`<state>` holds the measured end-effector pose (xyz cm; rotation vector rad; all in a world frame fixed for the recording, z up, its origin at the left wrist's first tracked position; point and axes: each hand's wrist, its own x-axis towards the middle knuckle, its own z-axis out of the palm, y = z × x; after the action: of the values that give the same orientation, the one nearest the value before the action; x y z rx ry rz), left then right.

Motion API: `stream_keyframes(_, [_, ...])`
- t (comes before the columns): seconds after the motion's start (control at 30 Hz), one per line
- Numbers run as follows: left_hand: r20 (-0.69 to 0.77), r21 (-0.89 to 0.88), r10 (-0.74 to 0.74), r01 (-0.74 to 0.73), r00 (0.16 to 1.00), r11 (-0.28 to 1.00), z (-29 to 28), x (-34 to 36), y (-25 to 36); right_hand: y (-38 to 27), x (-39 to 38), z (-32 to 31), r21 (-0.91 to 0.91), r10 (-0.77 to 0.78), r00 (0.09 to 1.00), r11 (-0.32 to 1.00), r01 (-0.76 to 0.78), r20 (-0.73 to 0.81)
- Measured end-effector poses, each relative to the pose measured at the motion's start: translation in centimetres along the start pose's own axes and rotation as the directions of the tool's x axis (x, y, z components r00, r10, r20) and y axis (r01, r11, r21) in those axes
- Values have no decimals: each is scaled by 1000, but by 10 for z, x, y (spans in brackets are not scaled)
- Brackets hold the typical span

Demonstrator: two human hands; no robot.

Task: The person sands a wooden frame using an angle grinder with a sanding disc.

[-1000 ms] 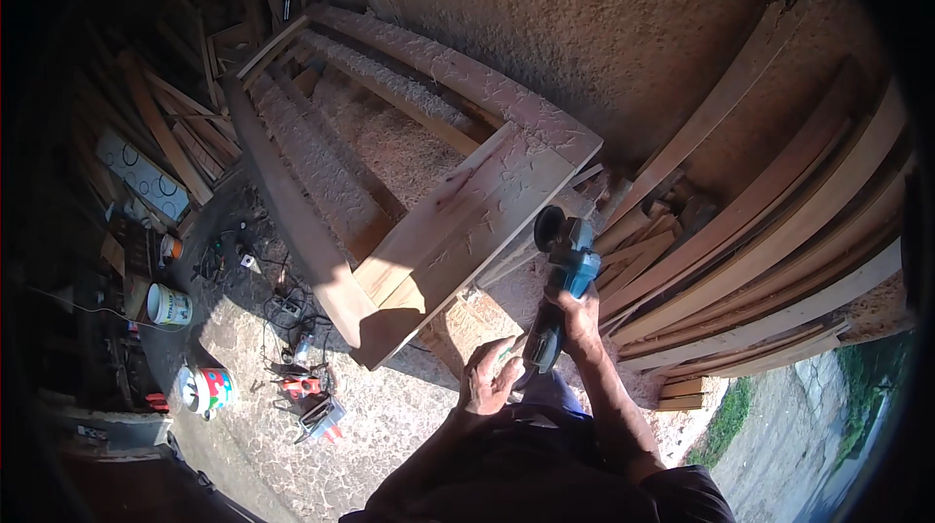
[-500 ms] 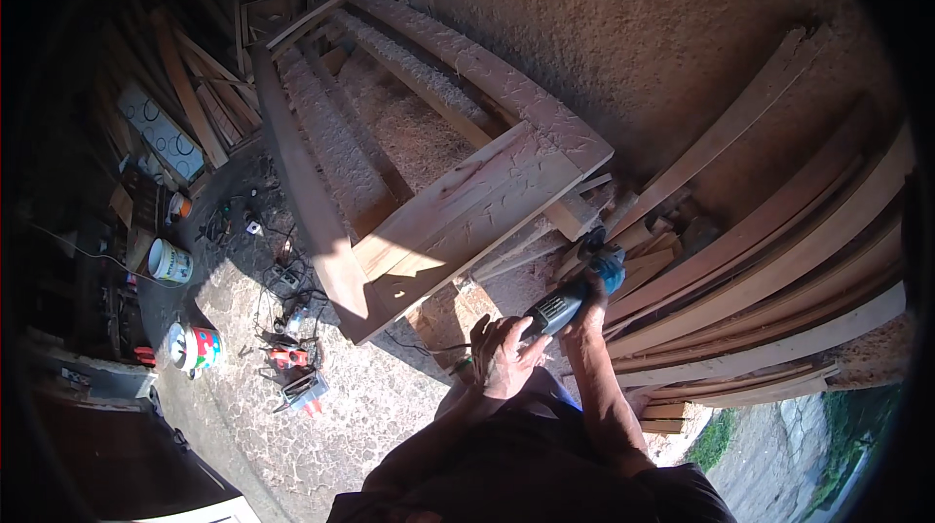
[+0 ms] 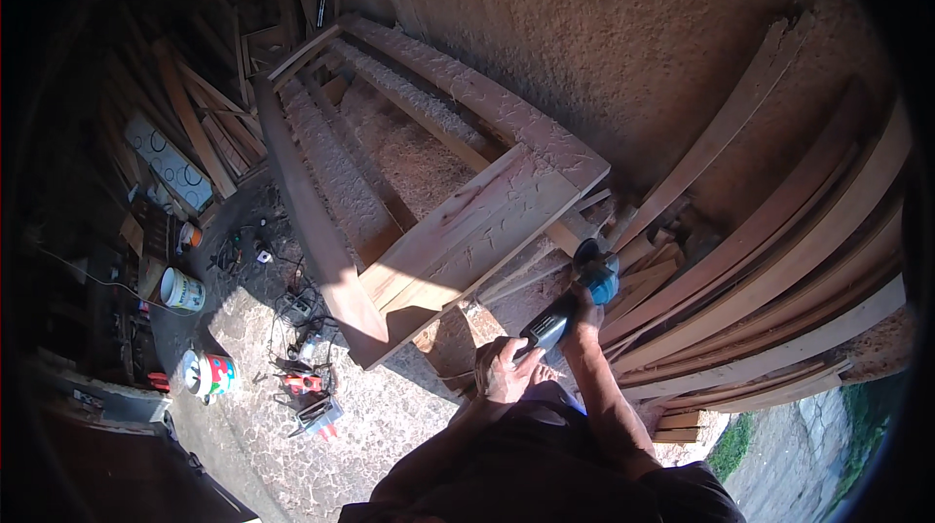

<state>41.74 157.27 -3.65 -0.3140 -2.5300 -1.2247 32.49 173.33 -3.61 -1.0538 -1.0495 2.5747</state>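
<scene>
I hold a blue and black angle grinder (image 3: pixel 551 320) in front of me, its disc end pointing up and away. My right hand (image 3: pixel 585 321) is closed around the body just behind the blue head. At the rear end of the body, my left hand (image 3: pixel 505 368) is closed with its thumb and fingers around the casing. The disc (image 3: pixel 586 252) is near the corner of a wooden door frame (image 3: pixel 487 216) but appears apart from it. Wood shavings cover the frame's rails, and sunlight falls across its near end.
Long boards (image 3: pixel 779 260) lean along the wall at the right. More timber offcuts (image 3: pixel 185 104) are piled at the far left. On the floor are a white bucket (image 3: pixel 182 289), a colourful paint bucket (image 3: pixel 209 374), a red power tool (image 3: pixel 302 384) and tangled cords (image 3: pixel 292 304).
My left hand's fingers have closed more around the rear of the grinder. The grinder is tilted slightly more upright, and the whole view has shifted a little.
</scene>
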Motion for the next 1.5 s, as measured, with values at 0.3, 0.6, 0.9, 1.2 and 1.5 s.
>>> stream_keyframes(0.3, [130, -46, -72, 78, 989, 996, -26, 6, 16, 10, 8, -1, -35, -20, 999, 999, 22, 45])
stream_keyframes(0.6, [365, -26, -357, 392, 860, 919, -35, -30, -20, 1, 14, -2, -25, 42, 995, 999, -40, 90])
stream_keyframes(0.9, [294, 208, -504, 461, 812, 863, -99, -107, -88, -4, 12, 1, -1, 155, 938, 987, -163, 312])
stream_keyframes(1.2, [419, 261, -608, 552, 675, 792, -142, -191, -140, -8, 11, 10, -84, 69, 960, 995, -48, 270])
stream_keyframes(1.5, [604, 107, -472, 522, 642, 846, -145, -150, -126, -46, -3, 44, -426, -135, 930, 860, 282, 343])
